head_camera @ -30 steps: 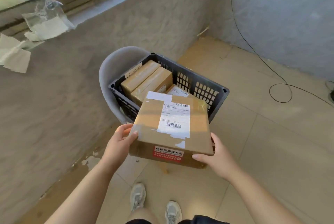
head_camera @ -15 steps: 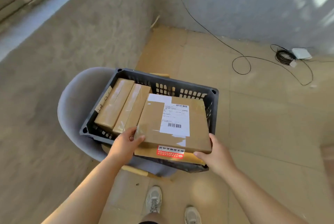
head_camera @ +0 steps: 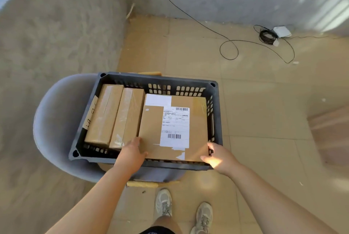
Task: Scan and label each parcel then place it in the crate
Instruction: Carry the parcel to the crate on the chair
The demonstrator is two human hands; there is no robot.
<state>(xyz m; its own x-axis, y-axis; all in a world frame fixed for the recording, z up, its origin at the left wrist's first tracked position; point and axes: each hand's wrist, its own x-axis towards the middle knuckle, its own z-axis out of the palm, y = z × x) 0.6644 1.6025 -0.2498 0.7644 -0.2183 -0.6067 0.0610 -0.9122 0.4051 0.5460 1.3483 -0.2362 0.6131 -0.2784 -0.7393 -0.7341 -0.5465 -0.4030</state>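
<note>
A flat brown parcel (head_camera: 153, 129) with a white barcode label lies in the right half of the dark plastic crate (head_camera: 215, 90). My left hand (head_camera: 132, 153) holds its near left corner, thumb on top. My right hand (head_camera: 219, 156) holds its near right corner at the crate's front wall. Two long taped parcels (head_camera: 105, 114) stand side by side in the crate's left half. A slip of cardboard with writing (head_camera: 90, 114) leans against the left wall.
The crate rests on a grey chair (head_camera: 56, 120) by a rough wall on the left. A black cable (head_camera: 228, 48) loops over the tiled floor, with a coiled cord and white box (head_camera: 281, 31) at the far right. My shoes (head_camera: 164, 203) are below.
The parcel was carried over the crate and lowered into its right half. Both hands stayed at its near corners. The view moved closer and looks more steeply down.
</note>
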